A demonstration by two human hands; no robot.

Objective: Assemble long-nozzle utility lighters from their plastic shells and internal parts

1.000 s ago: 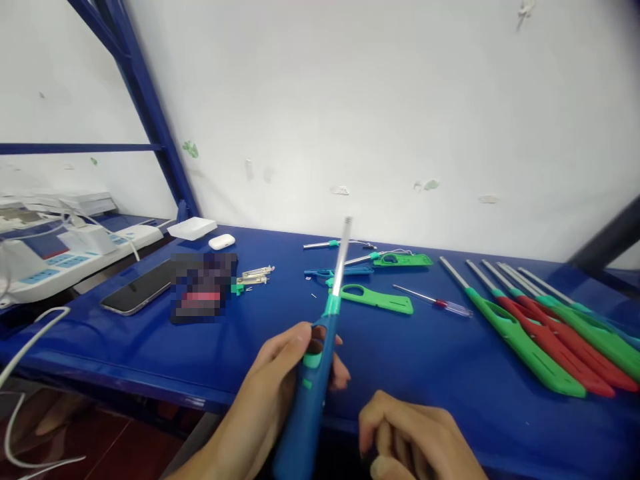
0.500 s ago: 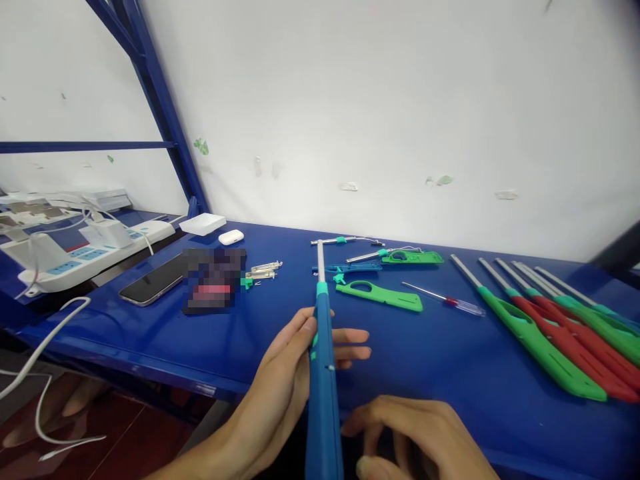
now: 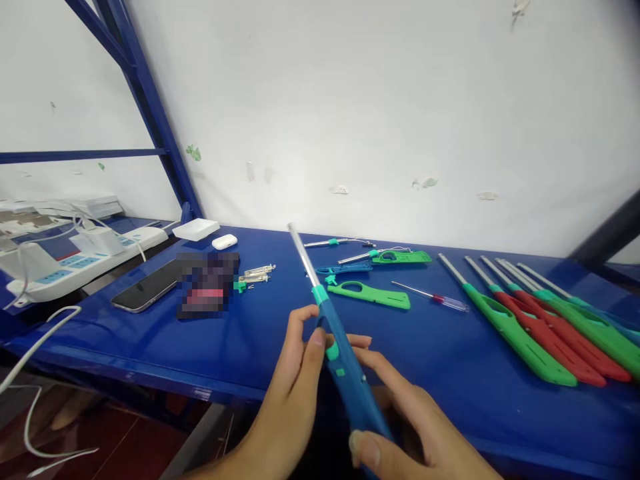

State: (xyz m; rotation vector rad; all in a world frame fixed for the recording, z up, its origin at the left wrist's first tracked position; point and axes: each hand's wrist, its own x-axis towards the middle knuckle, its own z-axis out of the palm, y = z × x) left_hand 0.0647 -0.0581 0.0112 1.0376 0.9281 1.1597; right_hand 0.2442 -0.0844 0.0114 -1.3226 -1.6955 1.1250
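Between my hands is a blue gas lighter (image 3: 345, 363) with a long silver nozzle and a teal collar, tilted with its tip up and to the left. My left hand (image 3: 295, 393) closes around it near the teal trigger, thumb on its side. My right hand (image 3: 417, 417) grips the lower handle, thumb on the near side and fingers behind. Beyond them on the table lie a green lighter shell half (image 3: 373, 295), a blue shell half (image 3: 347, 269) and another green shell (image 3: 403, 257) with a metal nozzle beside it.
Several finished-looking lighters (image 3: 520, 330) in green, red and blue lie in a row at right. A screwdriver (image 3: 443, 299) is left of them. Small metal parts (image 3: 257, 273), a phone (image 3: 150, 283), a white earbud case (image 3: 225, 242) and a power strip (image 3: 90, 263) are at left.
The blue lighter has tilted, its tip swinging left. My right hand has risen and closed on its lower handle; my left hand still holds it. The view has shifted slightly.
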